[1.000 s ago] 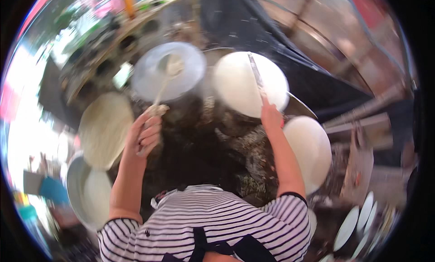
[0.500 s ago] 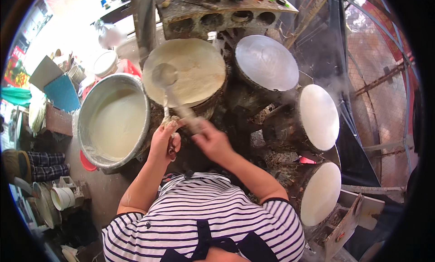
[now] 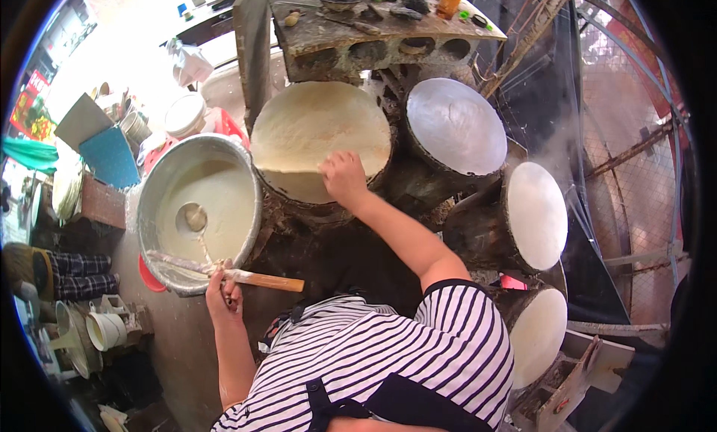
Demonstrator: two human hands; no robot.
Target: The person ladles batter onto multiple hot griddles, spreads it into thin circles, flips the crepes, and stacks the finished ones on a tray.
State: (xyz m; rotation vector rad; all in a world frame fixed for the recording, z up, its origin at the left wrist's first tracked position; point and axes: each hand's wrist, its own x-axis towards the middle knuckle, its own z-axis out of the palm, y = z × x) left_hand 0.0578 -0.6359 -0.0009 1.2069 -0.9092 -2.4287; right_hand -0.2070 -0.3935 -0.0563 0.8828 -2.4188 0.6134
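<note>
My left hand (image 3: 225, 291) is closed at the near rim of a grey basin (image 3: 254, 230) of creamy batter (image 3: 216, 189). It grips a ladle (image 3: 196, 218), whose bowl rests in the batter, together with a wooden stick (image 3: 272, 281) lying crosswise over the rim. My right hand (image 3: 344, 176) is closed at the near side of a round griddle. A thin pale sheet (image 3: 321, 122) covers most of that griddle (image 3: 299, 187). The sheet's near edge runs straight to my curled fingers, with a bare strip below it; the fingertips are partly hidden.
Three more round pale-topped cookers (image 3: 455, 126) curve down the right side, with steam near them. A cluttered block shelf (image 3: 388, 29) stands behind. At left are a white tub (image 3: 185, 115), a blue board (image 3: 110, 156) and a white bucket (image 3: 106, 331).
My left hand moved left and down with the ladle and stick, from the griddle to the basin. My right hand left the stick and reached to the sheet's near edge.
</note>
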